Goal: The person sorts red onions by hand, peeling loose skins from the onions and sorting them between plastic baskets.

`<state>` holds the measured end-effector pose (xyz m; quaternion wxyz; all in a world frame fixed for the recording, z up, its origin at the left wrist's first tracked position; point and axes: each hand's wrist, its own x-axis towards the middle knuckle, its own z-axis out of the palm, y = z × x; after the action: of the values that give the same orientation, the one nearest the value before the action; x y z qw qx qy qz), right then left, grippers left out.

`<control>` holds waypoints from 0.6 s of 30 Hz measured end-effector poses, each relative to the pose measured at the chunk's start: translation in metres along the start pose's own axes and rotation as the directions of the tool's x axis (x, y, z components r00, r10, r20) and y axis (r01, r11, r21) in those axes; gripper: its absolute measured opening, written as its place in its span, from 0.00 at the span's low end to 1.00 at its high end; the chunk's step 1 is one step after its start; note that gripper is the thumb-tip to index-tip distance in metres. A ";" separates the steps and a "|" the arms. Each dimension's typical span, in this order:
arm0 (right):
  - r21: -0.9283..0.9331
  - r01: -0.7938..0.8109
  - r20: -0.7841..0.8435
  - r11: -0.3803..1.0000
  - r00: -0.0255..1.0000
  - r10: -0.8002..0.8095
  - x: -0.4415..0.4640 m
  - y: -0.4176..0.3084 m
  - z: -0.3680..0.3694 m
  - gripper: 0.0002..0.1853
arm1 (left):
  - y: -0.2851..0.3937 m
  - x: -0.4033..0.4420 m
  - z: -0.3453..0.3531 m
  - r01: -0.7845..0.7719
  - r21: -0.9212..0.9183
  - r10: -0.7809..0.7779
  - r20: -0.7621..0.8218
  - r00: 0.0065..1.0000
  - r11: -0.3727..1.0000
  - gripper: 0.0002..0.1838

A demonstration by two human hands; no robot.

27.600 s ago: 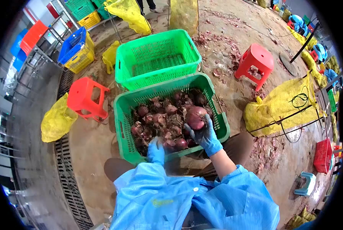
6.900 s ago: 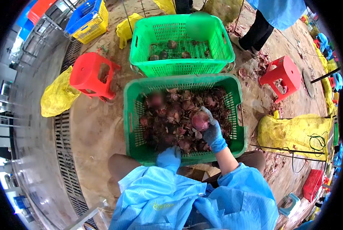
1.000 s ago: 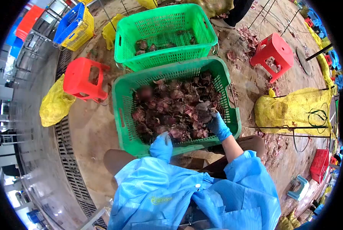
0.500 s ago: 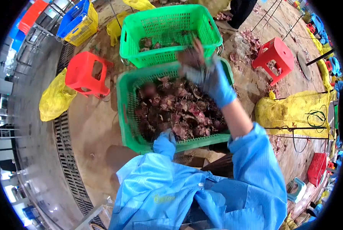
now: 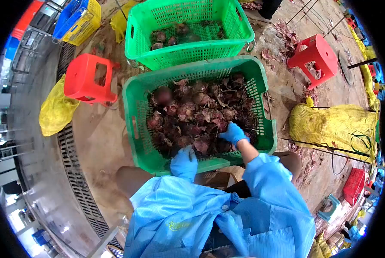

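Note:
Red onions (image 5: 192, 116) with loose papery skins fill the dark green crate (image 5: 134, 142) in front of me. My left hand (image 5: 184, 164), in a blue glove, is at the crate's near rim with its fingers curled among the nearest onions; what they hold, if anything, is hidden. At the crate's right side my right hand (image 5: 234, 134), also gloved in blue, has its thumb and fingers closed around a red onion (image 5: 220, 125) in the heap. Behind, a brighter green crate (image 5: 136, 51) has several onions on its floor.
Red stools stand left (image 5: 89, 79) and right (image 5: 317, 58). Yellow mesh sacks lie at the left (image 5: 55, 109) and right (image 5: 325, 127). A floor drain (image 5: 74, 163) runs along the left. Onion skins (image 5: 282, 38) litter the floor, and a person's dark trouser leg (image 5: 270, 7) shows at the top.
My right hand has come down from over the far crate, where it was blurred with a dark round thing, to the onions in the near crate. My left hand stays at the rim.

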<state>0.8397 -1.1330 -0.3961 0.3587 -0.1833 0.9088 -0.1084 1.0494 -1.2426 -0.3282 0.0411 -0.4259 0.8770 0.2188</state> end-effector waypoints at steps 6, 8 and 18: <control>0.601 -0.079 0.027 0.795 0.997 0.079 0.008 -0.001 0.019 0.35 | -0.001 -0.001 0.001 -0.010 0.000 0.010 -0.068 0.998 1.000 0.14; 0.895 -0.033 0.017 0.444 0.999 0.040 -0.003 0.003 0.015 0.32 | -0.001 -0.001 0.001 -0.027 -0.035 0.023 -0.104 0.994 0.999 0.13; 0.638 -0.537 0.350 -0.552 0.841 -0.413 -0.052 -0.039 -0.019 0.33 | 0.000 -0.001 -0.003 -0.022 0.022 0.023 -0.055 0.998 1.000 0.14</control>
<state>0.8717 -1.1459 -0.3377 0.5549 0.2866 0.1752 -0.7611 1.0504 -1.2429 -0.3251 0.0191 -0.4214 0.8848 0.1979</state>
